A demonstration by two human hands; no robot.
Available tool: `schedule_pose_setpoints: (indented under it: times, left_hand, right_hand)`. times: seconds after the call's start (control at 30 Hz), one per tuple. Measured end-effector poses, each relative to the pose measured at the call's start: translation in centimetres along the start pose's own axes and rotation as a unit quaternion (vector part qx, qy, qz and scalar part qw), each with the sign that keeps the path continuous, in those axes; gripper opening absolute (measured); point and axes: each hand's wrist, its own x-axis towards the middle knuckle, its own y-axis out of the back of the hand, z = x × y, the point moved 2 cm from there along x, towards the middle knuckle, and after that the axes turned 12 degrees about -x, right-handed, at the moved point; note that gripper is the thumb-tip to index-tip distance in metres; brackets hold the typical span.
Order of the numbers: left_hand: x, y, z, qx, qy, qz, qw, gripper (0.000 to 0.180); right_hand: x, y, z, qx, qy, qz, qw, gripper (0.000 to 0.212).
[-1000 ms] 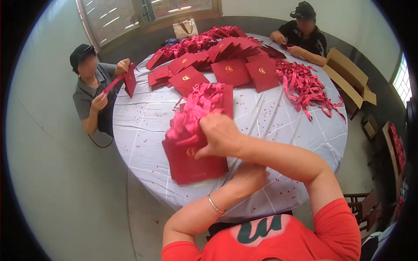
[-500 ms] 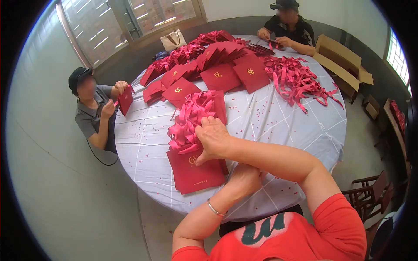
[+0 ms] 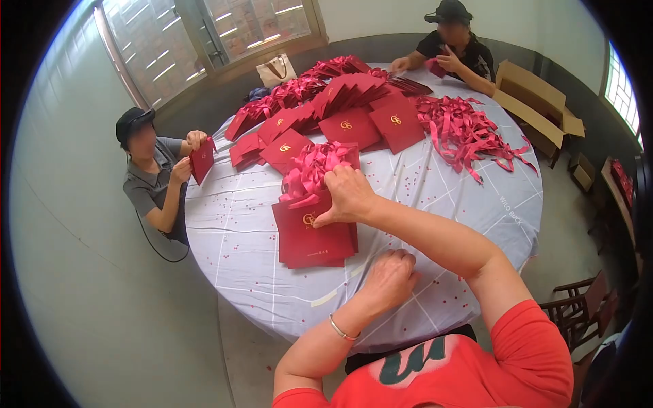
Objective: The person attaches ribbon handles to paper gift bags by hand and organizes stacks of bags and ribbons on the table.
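Pale grey cloth with thin white lines forming large squares covers a round table (image 3: 469,231), its surface creased and sprinkled with tiny red specks; a short cream strip (image 3: 324,299) lies near the close edge. Near the middle sits a stack of flat red bags (image 3: 299,241), gold emblem uppermost, with glossy pink-red ribbons (image 3: 309,173) bunched across its far half. The wearer's right hand (image 3: 347,197) lies over the stack's right side, half spread, thumb on the front bag and fingers against the ribbons; whether it grips is unclear. The left hand (image 3: 391,279) rests on the cloth, back upward, fingers loosely curled; its palm is hidden, so I cannot tell whether it holds anything.

Beyond, more red bags (image 3: 347,102) fan out in overlapping rows, beside a tangled heap of loose ribbons (image 3: 469,132). A cream tote (image 3: 276,70) stands behind them. One co-worker in grey (image 3: 160,183) at the left holds up a red bag (image 3: 203,162); another in black (image 3: 469,58) sits on the far right.

Around them are pale walls with a dark lower band, a large window (image 3: 204,41), an open cardboard box (image 3: 534,95) and, right, a wooden chair (image 3: 581,302).
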Motion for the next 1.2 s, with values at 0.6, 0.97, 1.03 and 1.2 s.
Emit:
schedule_pose_setpoints:
  times: [0.6, 0.97, 1.03, 1.2]
  left_hand:
    - [1.3, 0.6, 1.0, -0.049, -0.039, 0.022, 0.998, 0.017]
    - [1.3, 0.8, 0.7, -0.068, -0.021, 0.011, 0.997, 0.02]
    - [1.2, 0.8, 0.6, -0.065, -0.021, 0.008, 0.998, 0.02]
    - [0.9, 0.7, 0.2, -0.057, -0.022, 0.003, 0.998, 0.022]
  right_hand:
    - [-4.4, -4.7, 19.0, 0.071, -0.163, 0.046, 0.983, 0.064]
    - [4.9, -7.1, 22.5, -0.006, -0.341, -0.094, 0.935, 0.114]
    - [5.6, -7.7, 22.5, -0.033, -0.336, -0.082, 0.938, 0.112]
    - [8.0, -7.7, 23.9, -0.039, -0.317, -0.133, 0.938, 0.095]
